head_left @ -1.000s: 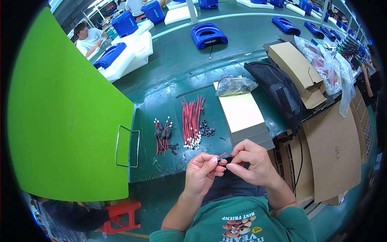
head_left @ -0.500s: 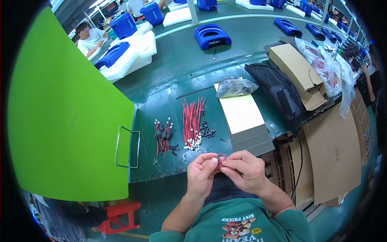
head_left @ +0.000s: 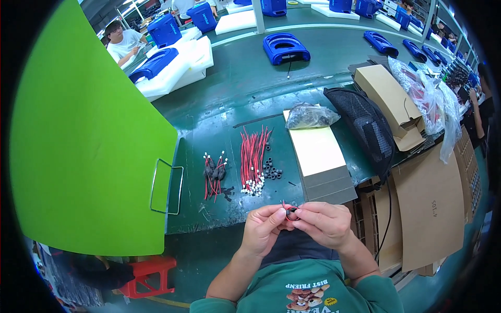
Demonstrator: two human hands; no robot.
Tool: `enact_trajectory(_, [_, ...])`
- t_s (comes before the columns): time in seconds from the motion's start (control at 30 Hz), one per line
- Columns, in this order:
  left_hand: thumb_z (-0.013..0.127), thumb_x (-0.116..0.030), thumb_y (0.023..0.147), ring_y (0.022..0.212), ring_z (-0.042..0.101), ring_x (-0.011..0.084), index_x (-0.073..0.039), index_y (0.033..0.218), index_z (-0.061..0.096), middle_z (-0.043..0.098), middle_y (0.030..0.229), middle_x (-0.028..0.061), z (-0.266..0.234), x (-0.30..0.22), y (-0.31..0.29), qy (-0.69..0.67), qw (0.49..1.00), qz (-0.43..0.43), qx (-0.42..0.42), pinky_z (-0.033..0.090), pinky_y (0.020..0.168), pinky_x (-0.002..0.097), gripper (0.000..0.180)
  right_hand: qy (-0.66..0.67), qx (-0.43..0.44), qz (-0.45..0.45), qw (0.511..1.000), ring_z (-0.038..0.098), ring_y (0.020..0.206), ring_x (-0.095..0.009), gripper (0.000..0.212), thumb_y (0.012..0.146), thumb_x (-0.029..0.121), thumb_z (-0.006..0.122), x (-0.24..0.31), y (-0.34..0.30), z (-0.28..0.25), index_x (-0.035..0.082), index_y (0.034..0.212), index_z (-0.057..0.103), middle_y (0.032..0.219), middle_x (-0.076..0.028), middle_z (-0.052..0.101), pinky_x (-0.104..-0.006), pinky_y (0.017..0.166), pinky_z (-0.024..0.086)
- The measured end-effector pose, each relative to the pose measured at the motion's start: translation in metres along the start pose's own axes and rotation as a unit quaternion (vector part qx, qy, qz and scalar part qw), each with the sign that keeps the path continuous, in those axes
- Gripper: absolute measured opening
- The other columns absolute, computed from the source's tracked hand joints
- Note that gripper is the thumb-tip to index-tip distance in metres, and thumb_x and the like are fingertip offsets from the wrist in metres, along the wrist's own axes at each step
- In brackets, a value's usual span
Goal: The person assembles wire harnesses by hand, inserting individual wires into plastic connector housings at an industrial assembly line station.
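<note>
In front of my chest, both hands are closed in pinches on a red wire (head_left: pixel 290 208) bent into a small loop. My left hand (head_left: pixel 261 228) grips one side between thumb and fingertips, and my right hand (head_left: pixel 330 224) pinches the other. A small dark piece shows inside the loop; its kind is mostly hidden by my fingers. Just beyond, on the green table, lies a bundle of red wires (head_left: pixel 253 151) with white connectors (head_left: pixel 252 187) at the near end. Small black rings (head_left: pixel 271 172) are heaped to its right. Left of it lie several red wires with black lumps (head_left: pixel 213 171).
A green panel (head_left: pixel 94 141) with a wire handle stands at left. Rightward are a cardboard sheet stack (head_left: pixel 318 151) topped by a plastic bag (head_left: pixel 312 116), a black mesh pouch (head_left: pixel 365 125) and cartons (head_left: pixel 389 96). Blue housings (head_left: pixel 286 49) sit farther back; a co-worker (head_left: pixel 122 41) sits far left.
My hands have shifted slightly right and nearer together, turning the wire; the loop now sits lower between my fingertips with a dark piece showing in it. The whole view has shifted a little.
</note>
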State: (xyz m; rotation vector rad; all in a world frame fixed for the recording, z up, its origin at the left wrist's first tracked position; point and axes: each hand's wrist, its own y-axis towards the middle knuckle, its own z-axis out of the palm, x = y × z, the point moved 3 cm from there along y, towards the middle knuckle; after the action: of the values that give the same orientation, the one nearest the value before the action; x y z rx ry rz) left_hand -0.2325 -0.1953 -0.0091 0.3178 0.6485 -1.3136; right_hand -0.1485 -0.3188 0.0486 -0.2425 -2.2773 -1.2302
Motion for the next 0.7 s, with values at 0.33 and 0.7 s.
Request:
enact_trajectory(0.33, [0.057, -0.005, 0.083, 0.070, 0.061, 0.0124, 0.003, 0.094, 0.062, 0.065, 0.084, 0.0105, -0.002, -0.004, 0.000, 0.149, 0.986, 0.063, -0.044, 0.051, 0.064, 0.0238, 0.014, -0.072, -0.035, -0.006, 0.997, 0.058, 0.054, -0.015, 0.017, 0.066, 0.006, 0.071, 0.006, -0.005, 0.013, 0.003, 0.080, 0.064, 0.071, -0.006, 0.059, -0.0236, 0.045, 0.045])
enact_trajectory(0.7, [0.060, -0.007, 0.081, 0.069, 0.061, 0.0152, 0.004, 0.092, 0.062, 0.063, 0.078, 0.0122, 0.007, -0.007, -0.003, 0.231, 0.970, -0.039, 0.058, 0.051, 0.062, 0.0252, 0.016, 0.351, -0.049, 0.315, 0.881, 0.048, 0.054, -0.006, 0.005, 0.077, 0.001, 0.062, -0.032, 0.006, 0.006, -0.002, 0.074, 0.062, 0.073, -0.005, 0.056, -0.0174, 0.046, 0.038])
